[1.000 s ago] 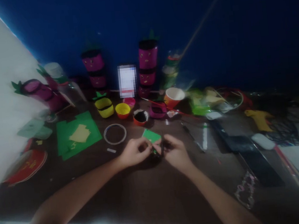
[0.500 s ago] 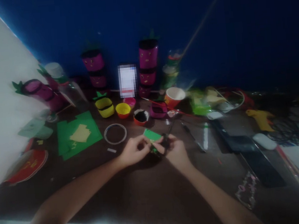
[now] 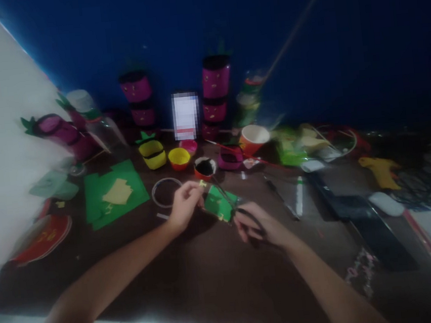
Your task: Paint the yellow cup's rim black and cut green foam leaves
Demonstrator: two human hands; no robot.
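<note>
Between my hands, a small green rectangular piece (image 3: 214, 207) lies on the dark table (image 3: 196, 280), with a small yellow bit (image 3: 221, 217) at its lower edge. My left hand (image 3: 185, 205) pinches a little yellow piece (image 3: 202, 183) at its fingertips, just above the green piece's left corner. Dark-handled scissors (image 3: 253, 217) are in my right hand (image 3: 257, 223), their blades reaching up and left over the green piece. Blur hides how far apart the blades are.
Green sheets (image 3: 137, 181) with yellow paper (image 3: 117, 192) lie left, near a tape ring (image 3: 168, 192). Beyond my hands stand a black-filled cup (image 3: 205, 168), a yellow cup (image 3: 179, 158) and a white-orange cup (image 3: 255, 136). Right are a pen (image 3: 280, 196) and a yellow glue gun (image 3: 380, 170).
My hands have moved apart. The green piece, earlier partly hidden by my fingers, now shows on the table. The scissors have swung into view over it, and my left hand has shifted up and left.
</note>
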